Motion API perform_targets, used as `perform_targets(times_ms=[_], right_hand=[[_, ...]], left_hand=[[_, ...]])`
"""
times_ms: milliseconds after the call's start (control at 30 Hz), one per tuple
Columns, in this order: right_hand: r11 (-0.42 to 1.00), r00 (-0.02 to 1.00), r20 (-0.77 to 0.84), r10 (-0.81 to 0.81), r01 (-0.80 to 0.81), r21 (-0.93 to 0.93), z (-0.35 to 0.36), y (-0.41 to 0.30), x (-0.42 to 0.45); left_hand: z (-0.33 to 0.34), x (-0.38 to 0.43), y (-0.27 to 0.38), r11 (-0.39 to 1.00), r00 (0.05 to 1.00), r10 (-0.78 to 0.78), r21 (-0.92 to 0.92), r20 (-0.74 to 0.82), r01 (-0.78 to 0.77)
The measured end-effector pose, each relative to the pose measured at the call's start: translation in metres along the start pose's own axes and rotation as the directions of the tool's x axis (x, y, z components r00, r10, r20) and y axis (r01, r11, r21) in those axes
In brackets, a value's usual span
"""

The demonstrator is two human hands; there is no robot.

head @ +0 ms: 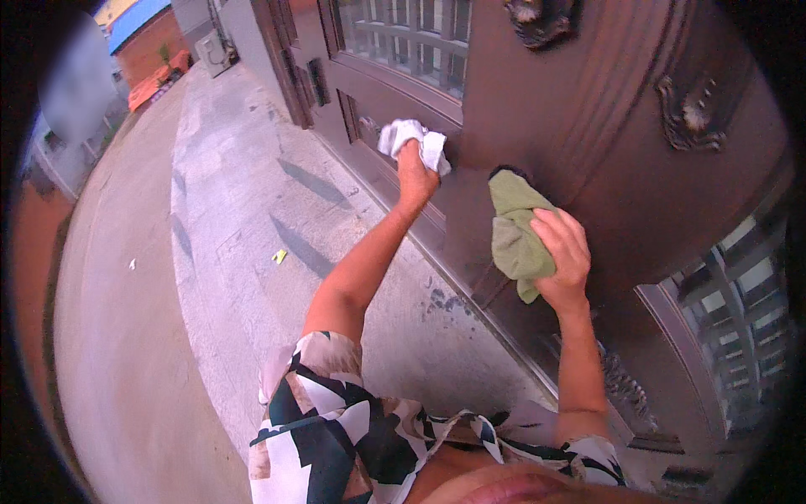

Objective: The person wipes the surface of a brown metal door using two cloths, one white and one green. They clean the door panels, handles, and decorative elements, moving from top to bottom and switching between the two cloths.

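My left hand (418,176) grips a crumpled white cloth (433,148) in front of the lower panel of a brown door (529,107). Whether the white cloth touches the panel, I cannot tell. To the right, my right hand (563,255) has its fingers around a folded green cloth (519,236), which lies against the door's brown surface. A dark edge, perhaps of a fitting, shows just above the green cloth; the rest is hidden. Ornate dark metal door fittings (692,116) stand out farther up on the right.
Barred glass panes (409,38) are set in the door, with another grille window (737,315) at right. A sill (466,290) runs along its foot. Pale concrete paving (252,201) with a yellow-green scrap (279,256) borders a road (126,327). An outdoor unit (214,53) stands by the far wall.
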State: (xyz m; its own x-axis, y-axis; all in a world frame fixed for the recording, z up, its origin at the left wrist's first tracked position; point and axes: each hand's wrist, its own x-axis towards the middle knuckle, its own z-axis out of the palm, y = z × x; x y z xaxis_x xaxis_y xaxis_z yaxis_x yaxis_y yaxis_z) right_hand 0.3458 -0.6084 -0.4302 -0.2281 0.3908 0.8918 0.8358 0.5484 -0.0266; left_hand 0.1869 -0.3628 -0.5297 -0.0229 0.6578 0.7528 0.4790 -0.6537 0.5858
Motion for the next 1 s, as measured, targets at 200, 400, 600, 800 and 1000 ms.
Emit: perform_targets(times_ms=[200,400,600,800,1000], right_hand=[[0.971,0.992,0.079,0.099,-0.078,-0.228,0.022,-0.013,0.021],[0.901,0.984,0.167,0.055,0.023,-0.433,0.094,-0.033,0.097],[0.809,0.932,0.323,0.166,0.059,-0.585,0.182,0.015,0.131],[0.786,0.891,0.436,0.125,0.18,-0.592,0.252,0.022,0.168],[0.838,0.847,0.524,0.084,0.225,-0.498,0.3,0.021,0.203]], left_hand=[[-0.008,0.012,0.0,0.975,0.99,0.134,-0.175,-0.046,-0.14],[-0.006,0.044,-0.058,0.971,0.994,0.094,-0.215,-0.063,-0.106],[0.003,0.049,-0.088,0.89,0.987,-0.118,-0.451,-0.106,0.058],[-0.009,0.047,-0.099,0.846,0.996,-0.084,-0.53,-0.036,0.052],[-0.016,0.054,-0.099,0.835,0.995,-0.094,-0.548,-0.04,0.057]])
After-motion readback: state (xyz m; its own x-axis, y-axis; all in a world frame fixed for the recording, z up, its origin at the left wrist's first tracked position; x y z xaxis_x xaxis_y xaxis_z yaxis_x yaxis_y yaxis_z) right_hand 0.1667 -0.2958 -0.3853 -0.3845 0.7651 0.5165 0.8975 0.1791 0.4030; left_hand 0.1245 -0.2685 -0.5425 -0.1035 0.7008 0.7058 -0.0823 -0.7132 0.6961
